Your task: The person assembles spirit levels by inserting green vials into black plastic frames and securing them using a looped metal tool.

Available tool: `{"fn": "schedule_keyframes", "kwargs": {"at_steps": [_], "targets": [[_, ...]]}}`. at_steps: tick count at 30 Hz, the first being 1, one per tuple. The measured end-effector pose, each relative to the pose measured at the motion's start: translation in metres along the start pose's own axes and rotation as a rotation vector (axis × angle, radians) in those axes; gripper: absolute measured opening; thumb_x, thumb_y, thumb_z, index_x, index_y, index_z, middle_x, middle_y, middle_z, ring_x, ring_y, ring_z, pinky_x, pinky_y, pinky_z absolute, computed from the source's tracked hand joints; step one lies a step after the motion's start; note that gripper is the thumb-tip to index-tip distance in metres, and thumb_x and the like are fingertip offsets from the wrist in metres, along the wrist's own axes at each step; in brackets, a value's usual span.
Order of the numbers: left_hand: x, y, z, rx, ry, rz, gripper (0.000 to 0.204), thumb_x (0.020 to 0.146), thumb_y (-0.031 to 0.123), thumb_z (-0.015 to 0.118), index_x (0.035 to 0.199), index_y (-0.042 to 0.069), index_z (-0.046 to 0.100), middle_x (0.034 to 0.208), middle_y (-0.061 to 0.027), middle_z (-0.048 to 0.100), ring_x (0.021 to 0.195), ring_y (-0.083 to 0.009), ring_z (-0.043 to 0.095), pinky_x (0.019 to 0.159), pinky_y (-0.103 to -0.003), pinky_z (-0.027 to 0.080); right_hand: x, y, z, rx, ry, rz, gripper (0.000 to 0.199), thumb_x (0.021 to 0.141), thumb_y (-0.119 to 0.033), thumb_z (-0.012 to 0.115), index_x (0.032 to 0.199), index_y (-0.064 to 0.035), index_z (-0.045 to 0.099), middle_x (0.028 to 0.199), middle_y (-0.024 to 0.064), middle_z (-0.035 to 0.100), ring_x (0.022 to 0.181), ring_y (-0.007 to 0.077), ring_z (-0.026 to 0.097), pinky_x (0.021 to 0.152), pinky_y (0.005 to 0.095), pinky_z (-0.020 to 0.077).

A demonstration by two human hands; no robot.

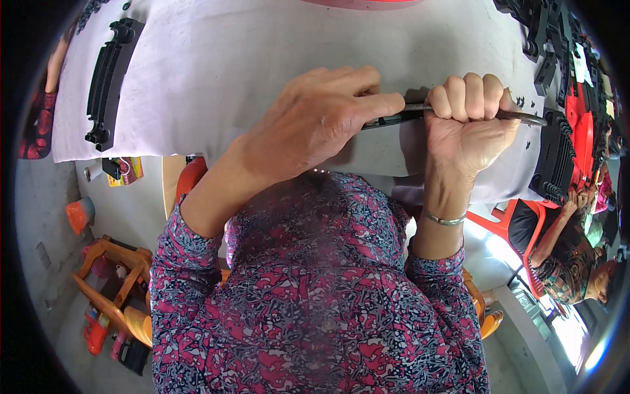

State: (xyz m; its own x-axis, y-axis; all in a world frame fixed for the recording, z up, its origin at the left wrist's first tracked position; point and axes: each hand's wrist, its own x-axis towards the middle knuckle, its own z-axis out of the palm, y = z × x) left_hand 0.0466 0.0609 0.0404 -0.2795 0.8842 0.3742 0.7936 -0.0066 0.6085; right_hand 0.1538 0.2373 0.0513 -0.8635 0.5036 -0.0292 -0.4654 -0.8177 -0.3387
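Observation:
Above the white-covered table, my left hand (321, 118) is closed round a slim black piece (392, 120), most of it hidden under the fingers. My right hand (469, 121), a bracelet on its wrist, makes a fist round a thin dark metal tool (525, 118). The tool's curved end sticks out past the thumb side. Its other end reaches left to my left fingertips, alongside the black piece. Whether the tool touches the piece I cannot tell. A long ribbed black plastic part (115, 82) lies at the table's left.
Several black plastic parts (554, 154) crowd the right edge, with red items (581, 131) beyond. A red rim (367, 3) shows at the far edge. Another person (564, 256) sits at the right by a red chair (508, 223). Wooden stools (111, 282) stand lower left.

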Motion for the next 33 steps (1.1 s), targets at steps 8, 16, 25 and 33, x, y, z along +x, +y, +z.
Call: {"fn": "schedule_keyframes", "kwargs": {"at_steps": [8, 16, 25, 33], "targets": [[-0.0008, 0.0006, -0.0019, -0.066, 0.005, -0.008, 0.030, 0.075, -0.005, 0.066, 0.103, 0.006, 0.068, 0.084, -0.0092, 0.057, 0.073, -0.0282, 0.060, 0.064, -0.038, 0.048, 0.0030, -0.0003, 0.0019, 0.015, 0.050, 0.017, 0.039, 0.093, -0.031, 0.041, 0.062, -0.0147, 0.026, 0.056, -0.0026, 0.018, 0.053, 0.0135, 0.015, 0.049, 0.0312, 0.0146], [-0.0007, 0.0028, -0.0033, -0.079, 0.013, -0.034, 0.028, 0.076, -0.005, 0.067, 0.102, 0.004, 0.067, 0.083, -0.0102, 0.056, 0.071, -0.0295, 0.059, 0.064, -0.039, 0.047, -0.0014, -0.0013, 0.0021, -0.024, 0.020, 0.001, 0.041, 0.095, -0.035, 0.039, 0.062, -0.0146, 0.025, 0.056, -0.0026, 0.018, 0.053, 0.0136, 0.015, 0.049, 0.0310, 0.0145], [-0.0015, 0.0030, -0.0031, -0.088, -0.007, -0.080, 0.028, 0.077, -0.004, 0.068, 0.104, 0.003, 0.066, 0.085, -0.0110, 0.056, 0.071, -0.0307, 0.058, 0.063, -0.039, 0.046, -0.0035, 0.0009, 0.0002, -0.122, 0.008, -0.063, 0.044, 0.095, -0.041, 0.038, 0.063, -0.0143, 0.025, 0.056, -0.0027, 0.018, 0.053, 0.0134, 0.014, 0.049, 0.0309, 0.0137], [-0.0021, 0.0026, -0.0030, -0.120, 0.002, -0.081, 0.028, 0.078, -0.003, 0.071, 0.105, 0.004, 0.066, 0.085, -0.0123, 0.055, 0.070, -0.0312, 0.057, 0.063, -0.039, 0.045, -0.0004, 0.0024, 0.0004, -0.145, 0.004, -0.049, 0.043, 0.094, -0.041, 0.036, 0.063, -0.0143, 0.024, 0.056, -0.0021, 0.018, 0.053, 0.0135, 0.014, 0.048, 0.0308, 0.0131]]}}
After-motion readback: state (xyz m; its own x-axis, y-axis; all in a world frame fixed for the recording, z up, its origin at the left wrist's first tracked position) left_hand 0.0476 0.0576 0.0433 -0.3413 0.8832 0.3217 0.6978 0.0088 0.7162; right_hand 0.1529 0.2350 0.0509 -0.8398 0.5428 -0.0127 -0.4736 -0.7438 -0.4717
